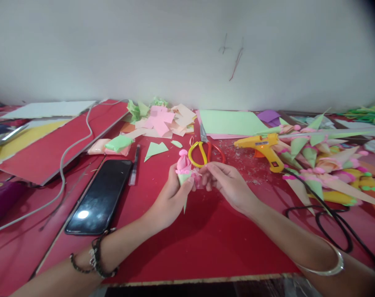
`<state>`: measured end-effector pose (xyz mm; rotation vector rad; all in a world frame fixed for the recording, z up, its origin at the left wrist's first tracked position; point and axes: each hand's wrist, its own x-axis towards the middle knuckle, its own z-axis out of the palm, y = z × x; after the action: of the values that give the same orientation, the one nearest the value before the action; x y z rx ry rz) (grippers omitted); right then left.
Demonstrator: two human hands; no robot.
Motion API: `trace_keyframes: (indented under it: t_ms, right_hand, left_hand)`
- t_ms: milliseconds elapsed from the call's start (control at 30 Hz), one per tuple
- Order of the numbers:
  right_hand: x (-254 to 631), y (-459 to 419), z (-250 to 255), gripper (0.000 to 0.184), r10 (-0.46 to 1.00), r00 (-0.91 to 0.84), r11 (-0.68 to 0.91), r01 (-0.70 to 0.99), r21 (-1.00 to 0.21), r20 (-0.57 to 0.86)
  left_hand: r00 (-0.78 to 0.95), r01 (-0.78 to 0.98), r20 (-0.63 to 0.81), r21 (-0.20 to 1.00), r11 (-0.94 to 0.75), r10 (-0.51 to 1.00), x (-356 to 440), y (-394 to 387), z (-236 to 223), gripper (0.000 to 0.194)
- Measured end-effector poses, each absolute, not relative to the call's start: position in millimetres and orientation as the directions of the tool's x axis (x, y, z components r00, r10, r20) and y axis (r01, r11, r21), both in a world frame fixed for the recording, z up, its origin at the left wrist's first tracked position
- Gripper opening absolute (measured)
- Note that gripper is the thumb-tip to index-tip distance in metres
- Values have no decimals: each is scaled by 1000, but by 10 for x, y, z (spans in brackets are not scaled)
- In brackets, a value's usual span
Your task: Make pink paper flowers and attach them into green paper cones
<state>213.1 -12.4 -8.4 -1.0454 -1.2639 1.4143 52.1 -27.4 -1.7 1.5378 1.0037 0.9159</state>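
My left hand (175,192) holds a small green paper cone (185,178) point down, its fingers wrapped around it. A pink rolled piece fills the cone's mouth, with pink balls along the rim and one on top. Close to its right is my right hand (226,181), thumb and index finger pinched together; whatever is between them is hidden or too small to name. Something pink and shiny (197,180) shows between the two hands, its kind unclear. Just beyond the fingers lie scissors (199,154) with yellow and red handles.
A yellow glue gun (263,148) with a black cord lies at right beside a pile of paper cones (311,150). Paper scraps (159,119) and green sheets (230,122) lie along the wall. A phone (99,198), a pen (134,165) and soft packets (119,143) are at left.
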Motion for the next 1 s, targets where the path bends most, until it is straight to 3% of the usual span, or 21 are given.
trace_keyframes:
  t_ms: [500, 633, 767, 867, 1000]
  right_hand:
    - [2116, -135, -52, 8, 987, -159, 17, -51, -999, 25]
    - [2108, -167, -32, 6, 977, -194, 124, 155, -980, 93]
    - [2110, -205, -23, 9, 930, -285, 341, 428, -837, 233]
    - [2113, -211, -31, 11, 897, -337, 426, 490, -760, 285]
    - [2115, -203, -56, 13, 893, -277, 451, 548, -705, 356]
  left_hand:
    - [464, -2, -30, 999, 35, 885, 533, -240, -9, 20]
    - [421, -17, -47, 998, 60, 906, 538, -236, -22, 26]
    - [411, -16, -77, 996, 91, 909, 534, -233, -36, 25]
    - [422, -20, -84, 995, 102, 903, 529, -232, -45, 23]
    - [413, 4, -88, 995, 95, 907, 530, -227, -45, 21]
